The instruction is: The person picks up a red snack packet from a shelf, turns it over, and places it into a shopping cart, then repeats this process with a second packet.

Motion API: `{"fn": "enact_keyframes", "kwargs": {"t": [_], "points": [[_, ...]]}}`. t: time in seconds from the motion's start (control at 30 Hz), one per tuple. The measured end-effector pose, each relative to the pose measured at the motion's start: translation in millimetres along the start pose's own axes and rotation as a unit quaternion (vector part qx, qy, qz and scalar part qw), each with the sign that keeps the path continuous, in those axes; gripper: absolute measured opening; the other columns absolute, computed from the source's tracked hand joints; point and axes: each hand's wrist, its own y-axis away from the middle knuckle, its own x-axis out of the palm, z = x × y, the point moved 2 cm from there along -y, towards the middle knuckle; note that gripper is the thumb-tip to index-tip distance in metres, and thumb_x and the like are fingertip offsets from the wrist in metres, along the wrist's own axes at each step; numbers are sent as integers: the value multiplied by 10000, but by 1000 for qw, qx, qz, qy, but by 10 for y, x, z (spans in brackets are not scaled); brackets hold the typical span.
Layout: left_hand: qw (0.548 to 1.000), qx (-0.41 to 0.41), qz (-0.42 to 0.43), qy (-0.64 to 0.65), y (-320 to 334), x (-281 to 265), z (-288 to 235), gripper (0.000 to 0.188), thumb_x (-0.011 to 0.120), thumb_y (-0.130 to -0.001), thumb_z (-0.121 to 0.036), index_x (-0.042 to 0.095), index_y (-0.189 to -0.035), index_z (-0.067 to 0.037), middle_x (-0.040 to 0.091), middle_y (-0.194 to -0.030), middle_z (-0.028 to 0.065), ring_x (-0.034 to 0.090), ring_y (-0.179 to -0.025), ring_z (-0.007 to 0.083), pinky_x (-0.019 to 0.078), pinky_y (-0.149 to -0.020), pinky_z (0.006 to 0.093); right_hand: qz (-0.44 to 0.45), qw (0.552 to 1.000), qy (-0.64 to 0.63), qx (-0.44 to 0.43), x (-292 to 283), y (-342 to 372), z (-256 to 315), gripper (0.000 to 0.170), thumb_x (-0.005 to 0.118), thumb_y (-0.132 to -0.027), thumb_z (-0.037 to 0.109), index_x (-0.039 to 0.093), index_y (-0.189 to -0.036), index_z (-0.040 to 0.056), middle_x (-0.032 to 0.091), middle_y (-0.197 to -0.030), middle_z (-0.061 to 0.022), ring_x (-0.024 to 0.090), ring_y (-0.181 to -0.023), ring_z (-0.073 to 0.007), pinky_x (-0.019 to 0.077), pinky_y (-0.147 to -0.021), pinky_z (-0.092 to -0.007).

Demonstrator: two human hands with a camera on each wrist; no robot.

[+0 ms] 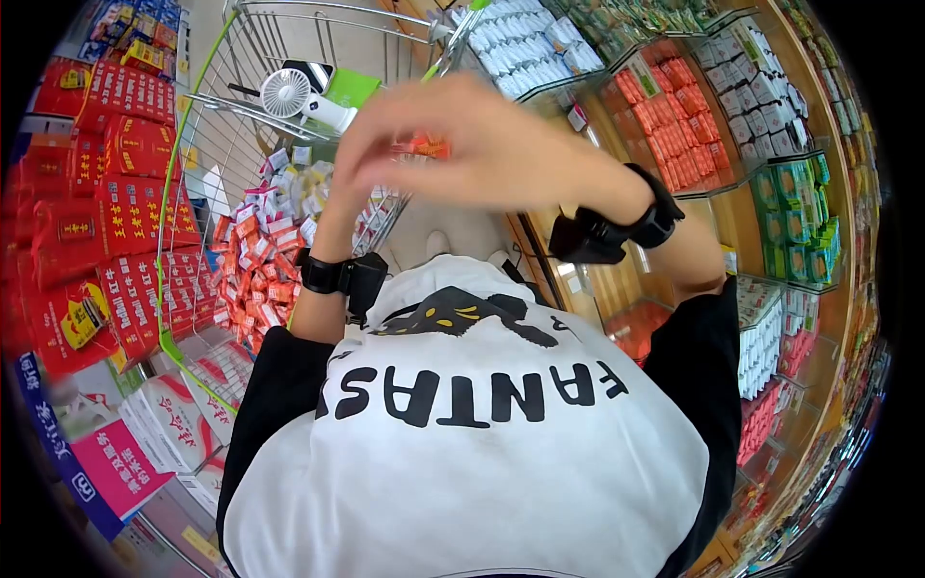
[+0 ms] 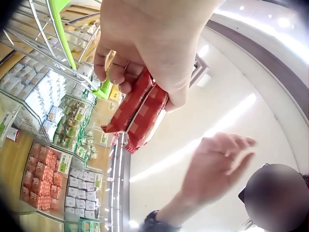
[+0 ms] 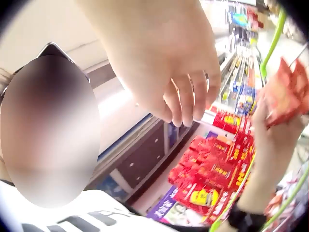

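Observation:
My left hand point(image 2: 149, 43) pinches small red snack packets point(image 2: 142, 111) between thumb and fingers; two lie side by side with crimped ends pointing away from the palm. In the head view, the blurred right hand point(image 1: 472, 144) passes over the left one and hides most of it, while a bit of red wrapper point(image 1: 424, 145) shows through. Nothing is in the right hand point(image 3: 169, 67), whose fingers hang loosely bent, apart from the packets. Below both hands, a shopping cart point(image 1: 171, 183) with green edges holds a heap of red packets point(image 1: 255, 275) and pale wrapped ones point(image 1: 299, 188).
A small white fan point(image 1: 289, 94) and a green item point(image 1: 353, 89) lie at the cart's far end. Shelf bins to the right hold red packets point(image 1: 674, 111), white packets point(image 1: 756, 96) and green packs point(image 1: 800, 217). Stacked red drink cartons point(image 1: 135, 212) line the left.

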Motion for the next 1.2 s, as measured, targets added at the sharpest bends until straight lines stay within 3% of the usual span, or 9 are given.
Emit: {"fn": "enact_keyframes", "kwargs": {"t": [0.1, 0.13, 0.27, 0.4, 0.47, 0.6, 0.87, 1.07, 1.2], "points": [[987, -131, -78, 46, -58, -89, 0, 352, 457, -798, -166, 467, -1085, 37, 551, -944, 58, 502, -844, 99, 386, -768, 226, -92, 981, 172, 10, -281, 98, -253, 224, 585, -747, 167, 556, -923, 32, 570, -868, -80, 536, -839, -195, 412, -753, -289], [987, -132, -79, 46, -32, -119, -25, 352, 457, -798, -166, 467, -1085, 37, 551, -944, 58, 502, -844, 99, 386, -768, 226, -145, 948, 282, -12, -329, 126, -302, 261, 591, -731, 189, 547, -935, 32, 569, -865, -101, 529, -885, -222, 413, -767, -320], [987, -96, -102, 84, 28, -247, -78, 367, 466, -792, -172, 461, -1094, 37, 550, -955, 67, 507, -874, 107, 384, -791, 238, -144, 946, 289, 22, -227, 158, -469, 349, 614, -718, 209, 508, -1011, 50, 553, -907, -106, 486, -972, -233, 389, -806, -328], [989, -74, -95, 83, 82, -363, -166, 375, 471, -782, -191, 459, -1079, 38, 549, -959, 74, 512, -877, 120, 386, -785, 242, -116, 974, 191, 41, -40, 0, -459, 411, 643, -705, 255, 488, -1027, 51, 560, -874, -126, 548, -859, -230, 429, -742, -322], [990, -59, -101, 85, 123, -424, -216, 376, 475, -776, -198, 460, -1070, 37, 549, -958, 76, 513, -878, 124, 387, -782, 244, -44, 981, 102, 159, 45, -111, -395, 387, 634, -723, 201, 496, -1050, 47, 581, -891, -74, 557, -833, -163, 441, -726, -282], [987, -60, -125, 84, 243, -605, -305, 373, 488, -756, -209, 462, -1039, 32, 543, -942, 75, 509, -861, 125, 386, -774, 245, -40, 986, 116, 110, 231, -316, -477, 360, 641, -718, 199, 515, -1015, 42, 584, -812, -62, 571, -777, -160, 456, -673, -276], [982, -67, -179, 1, 652, -1041, -356, 380, 496, -747, -208, 446, -1041, 27, 521, -949, 72, 489, -885, 128, 371, -789, 242, 62, 988, 102, 94, 684, -690, -539, 318, 644, -714, 198, 522, -951, 23, 548, -906, -76, 569, -765, -163, 466, -650, -270], [965, -76, -249, -27, 1134, -1334, -335, 450, 496, -764, -217, 420, -1123, 45, 510, -1012, 83, 481, -918, 140, 361, -825, 266, 153, 979, 126, 46, 1131, -1054, -610, 396, 646, -698, 234, 482, -986, 18, 545, -882, -120, 561, -742, -223, 465, -621, -298], [903, -186, -387, -32, 1468, -1312, -477, 465, 482, -792, -211, 393, -1182, 27, 512, -982, 74, 483, -886, 132, 378, -790, 259, 222, 969, 104, 25, 1509, -1198, -695, 383, 631, -705, 257, 467, -948, 11, 541, -867, -168, 549, -776, -281, 436, -664, -341]]}}
